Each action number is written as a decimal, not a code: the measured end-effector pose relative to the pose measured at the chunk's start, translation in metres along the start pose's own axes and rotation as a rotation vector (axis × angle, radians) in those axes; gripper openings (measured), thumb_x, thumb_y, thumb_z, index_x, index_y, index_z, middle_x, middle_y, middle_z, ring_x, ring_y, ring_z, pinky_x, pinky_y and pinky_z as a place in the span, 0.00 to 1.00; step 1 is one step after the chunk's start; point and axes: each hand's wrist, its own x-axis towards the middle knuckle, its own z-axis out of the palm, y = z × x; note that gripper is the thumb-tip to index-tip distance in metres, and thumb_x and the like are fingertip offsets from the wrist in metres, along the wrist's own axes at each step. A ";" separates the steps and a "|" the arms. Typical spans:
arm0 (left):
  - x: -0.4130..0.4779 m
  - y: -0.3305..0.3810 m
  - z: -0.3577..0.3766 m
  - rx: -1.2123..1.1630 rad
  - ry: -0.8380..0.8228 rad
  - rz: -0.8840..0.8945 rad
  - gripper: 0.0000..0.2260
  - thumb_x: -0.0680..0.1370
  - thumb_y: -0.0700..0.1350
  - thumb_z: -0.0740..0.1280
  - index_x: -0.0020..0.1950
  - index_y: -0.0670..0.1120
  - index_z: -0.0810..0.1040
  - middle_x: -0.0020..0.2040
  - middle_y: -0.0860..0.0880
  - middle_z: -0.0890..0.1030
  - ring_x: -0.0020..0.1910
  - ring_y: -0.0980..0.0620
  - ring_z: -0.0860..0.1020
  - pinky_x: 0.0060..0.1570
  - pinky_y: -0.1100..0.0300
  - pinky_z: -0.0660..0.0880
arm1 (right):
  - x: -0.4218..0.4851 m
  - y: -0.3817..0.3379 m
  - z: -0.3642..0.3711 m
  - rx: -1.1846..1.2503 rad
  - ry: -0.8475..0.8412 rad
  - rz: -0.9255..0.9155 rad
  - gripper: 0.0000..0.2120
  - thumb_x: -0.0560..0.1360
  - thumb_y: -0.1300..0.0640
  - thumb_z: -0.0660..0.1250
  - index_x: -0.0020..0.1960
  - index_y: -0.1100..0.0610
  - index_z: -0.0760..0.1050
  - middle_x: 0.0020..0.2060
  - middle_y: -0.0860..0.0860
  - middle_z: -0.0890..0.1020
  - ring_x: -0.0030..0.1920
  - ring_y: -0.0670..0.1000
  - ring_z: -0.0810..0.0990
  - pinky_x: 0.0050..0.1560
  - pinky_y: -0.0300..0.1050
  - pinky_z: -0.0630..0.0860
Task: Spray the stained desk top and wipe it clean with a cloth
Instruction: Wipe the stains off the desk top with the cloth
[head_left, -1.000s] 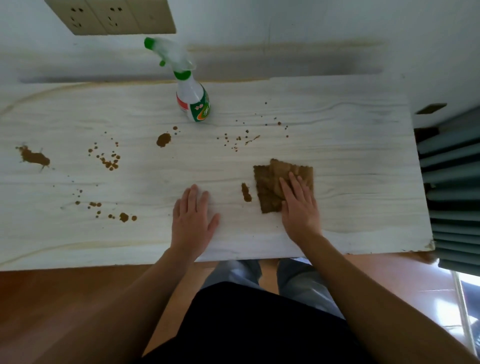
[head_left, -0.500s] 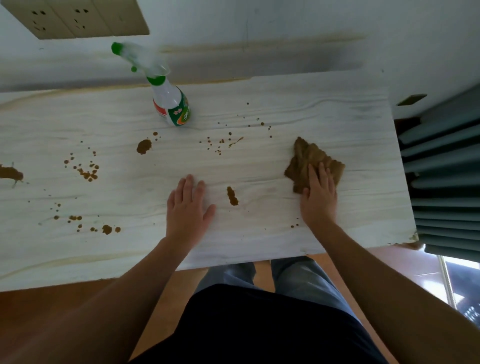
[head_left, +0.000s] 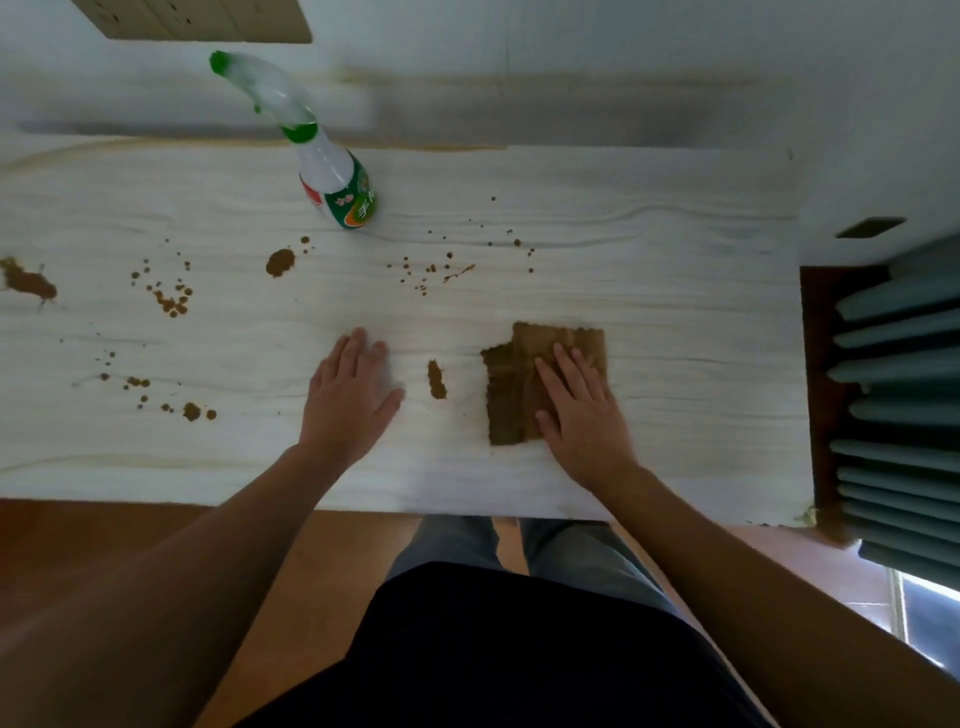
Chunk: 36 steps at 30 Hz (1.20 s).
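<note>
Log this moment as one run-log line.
phase: wipe | right hand: flat on cloth | left hand: flat on desk | stain: between hands

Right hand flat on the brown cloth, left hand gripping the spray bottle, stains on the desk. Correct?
No. In the head view the left hand rests flat on the desk, gripping nothing; the spray bottle stands untouched at the back. The right hand on the cloth and the stains are right.

Pale wood-grain desk top (head_left: 649, 322): brown stains in blobs and speckles, mostly across left half. One elongated brown smear (head_left: 436, 379) near front centre. Brown woven cloth (head_left: 511, 395) lies flat, left edge doubled over, just right of that smear. White-and-green plastic spray bottle (head_left: 337, 182) stands near back edge
</note>
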 end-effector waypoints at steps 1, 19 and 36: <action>0.000 0.001 0.000 -0.001 0.000 -0.006 0.31 0.82 0.59 0.60 0.80 0.47 0.59 0.82 0.43 0.55 0.82 0.42 0.52 0.77 0.42 0.59 | 0.014 0.006 -0.006 -0.014 0.011 -0.005 0.31 0.82 0.47 0.58 0.81 0.52 0.52 0.81 0.52 0.50 0.80 0.54 0.45 0.79 0.53 0.48; -0.003 -0.002 0.012 0.045 0.047 -0.009 0.30 0.83 0.61 0.52 0.82 0.47 0.55 0.83 0.44 0.53 0.82 0.44 0.49 0.78 0.44 0.57 | 0.024 -0.001 -0.007 0.022 0.033 0.071 0.29 0.82 0.50 0.54 0.81 0.53 0.54 0.81 0.53 0.52 0.80 0.53 0.46 0.79 0.53 0.46; 0.002 -0.028 0.026 0.063 0.150 0.107 0.31 0.82 0.62 0.60 0.81 0.48 0.62 0.82 0.43 0.57 0.82 0.44 0.54 0.78 0.44 0.57 | 0.253 -0.033 -0.064 -0.061 0.083 0.119 0.32 0.82 0.46 0.57 0.81 0.52 0.50 0.81 0.54 0.49 0.80 0.56 0.46 0.79 0.56 0.46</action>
